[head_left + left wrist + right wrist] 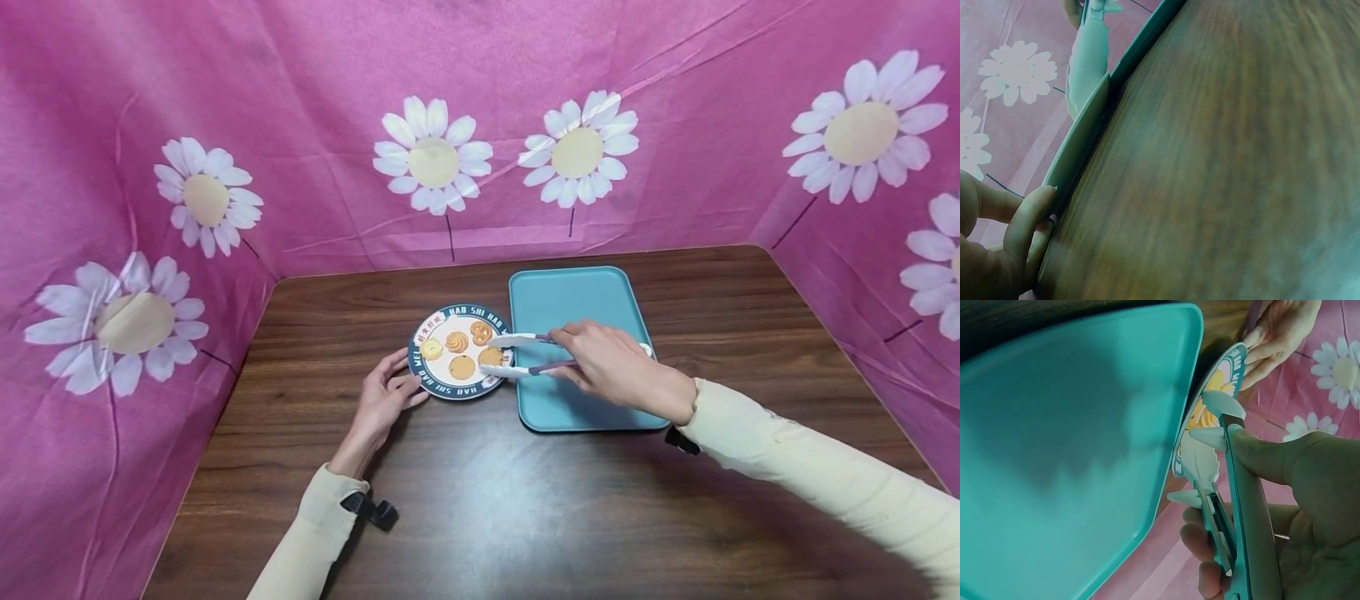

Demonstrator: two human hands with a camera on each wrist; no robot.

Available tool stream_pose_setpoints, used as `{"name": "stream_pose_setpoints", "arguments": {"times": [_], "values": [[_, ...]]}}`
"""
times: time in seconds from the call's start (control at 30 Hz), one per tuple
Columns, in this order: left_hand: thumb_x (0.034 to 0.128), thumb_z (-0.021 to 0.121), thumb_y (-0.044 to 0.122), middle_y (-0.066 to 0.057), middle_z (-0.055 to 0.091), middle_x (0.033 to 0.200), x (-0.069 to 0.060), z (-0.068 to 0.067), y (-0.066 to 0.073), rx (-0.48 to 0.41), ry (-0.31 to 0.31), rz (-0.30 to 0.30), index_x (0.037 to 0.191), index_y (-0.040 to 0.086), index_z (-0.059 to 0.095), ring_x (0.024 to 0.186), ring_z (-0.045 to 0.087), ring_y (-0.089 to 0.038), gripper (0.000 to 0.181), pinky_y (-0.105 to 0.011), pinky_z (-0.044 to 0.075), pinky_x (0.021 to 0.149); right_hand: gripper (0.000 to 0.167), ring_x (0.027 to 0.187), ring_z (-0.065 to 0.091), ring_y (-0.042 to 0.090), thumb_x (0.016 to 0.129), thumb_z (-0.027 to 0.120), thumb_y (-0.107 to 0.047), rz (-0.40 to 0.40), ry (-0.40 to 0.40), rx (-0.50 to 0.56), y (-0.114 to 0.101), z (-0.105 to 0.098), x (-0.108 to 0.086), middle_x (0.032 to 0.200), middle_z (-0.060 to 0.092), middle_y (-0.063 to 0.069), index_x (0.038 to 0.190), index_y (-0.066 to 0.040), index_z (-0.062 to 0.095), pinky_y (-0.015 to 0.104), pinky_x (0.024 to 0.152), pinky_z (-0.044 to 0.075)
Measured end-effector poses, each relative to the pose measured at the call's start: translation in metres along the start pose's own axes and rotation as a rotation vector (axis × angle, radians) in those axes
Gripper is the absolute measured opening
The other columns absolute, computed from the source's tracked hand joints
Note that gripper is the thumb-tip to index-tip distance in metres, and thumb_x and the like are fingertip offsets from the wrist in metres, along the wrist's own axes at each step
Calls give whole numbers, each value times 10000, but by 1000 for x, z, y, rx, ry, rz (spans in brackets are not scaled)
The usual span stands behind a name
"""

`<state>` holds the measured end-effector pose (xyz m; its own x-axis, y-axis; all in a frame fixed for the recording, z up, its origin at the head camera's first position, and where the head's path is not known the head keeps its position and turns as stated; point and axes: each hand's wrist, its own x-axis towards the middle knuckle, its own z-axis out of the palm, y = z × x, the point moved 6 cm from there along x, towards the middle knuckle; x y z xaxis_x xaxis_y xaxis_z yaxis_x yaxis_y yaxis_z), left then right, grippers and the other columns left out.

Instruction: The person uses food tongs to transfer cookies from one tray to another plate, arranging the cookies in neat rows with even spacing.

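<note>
A round plate with a dark blue lettered rim carries several cookies, among them a swirled one and a pretzel-shaped one. At the plate's left edge, my left hand holds the rim with thumb and fingertips. My right hand grips a pair of tongs with white tips. The tongs' arms stand apart, their tips reaching over the plate's right side around a round cookie. Whether the tips touch that cookie I cannot tell.
A blue-green rectangular tray lies just right of the plate, beneath my right hand and the tongs. Both rest on a dark wooden table. Pink cloth with white daisies hangs around the table's back and sides.
</note>
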<state>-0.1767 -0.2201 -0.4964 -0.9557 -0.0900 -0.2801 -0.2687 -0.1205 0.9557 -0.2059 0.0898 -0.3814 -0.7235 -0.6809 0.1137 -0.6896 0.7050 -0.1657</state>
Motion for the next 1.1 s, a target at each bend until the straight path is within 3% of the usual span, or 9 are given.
{"name": "stream_pose_setpoints", "arguments": {"times": [0.27, 0.5, 0.83, 1.1], "values": [[990, 543, -136, -209, 395, 1592, 0, 0, 0, 8, 2, -1, 1585, 25, 360, 967, 653, -67, 644, -209, 672, 829, 491, 833, 624, 206, 918, 815, -325, 26, 18, 30, 3, 0, -6, 984, 722, 65, 1273, -15, 678, 354, 602, 571], [992, 541, -137, -201, 396, 1595, -1, 0, 0, 8, 5, -8, 1584, 29, 362, 975, 650, -71, 640, -210, 673, 829, 550, 1054, 702, 298, 908, 823, -349, 70, 56, 72, 10, -5, -18, 1184, 747, 116, 1330, -32, 670, 481, 780, 652], [990, 539, -142, -205, 389, 1602, 0, -1, 0, 12, -3, -1, 1584, 25, 357, 953, 659, -54, 643, -203, 672, 818, 600, 1209, 677, 371, 936, 795, -317, 136, 171, 175, 30, -4, -40, 1321, 698, 193, 1410, 0, 606, 590, 947, 634], [990, 532, -148, -212, 380, 1603, 1, 0, -1, 7, -12, 1, 1585, 19, 351, 956, 661, -53, 644, -213, 672, 834, 622, 1018, 721, 387, 883, 845, -225, 224, 303, 205, 56, -1, -63, 1265, 699, 258, 1381, 58, 602, 583, 782, 654]]}}
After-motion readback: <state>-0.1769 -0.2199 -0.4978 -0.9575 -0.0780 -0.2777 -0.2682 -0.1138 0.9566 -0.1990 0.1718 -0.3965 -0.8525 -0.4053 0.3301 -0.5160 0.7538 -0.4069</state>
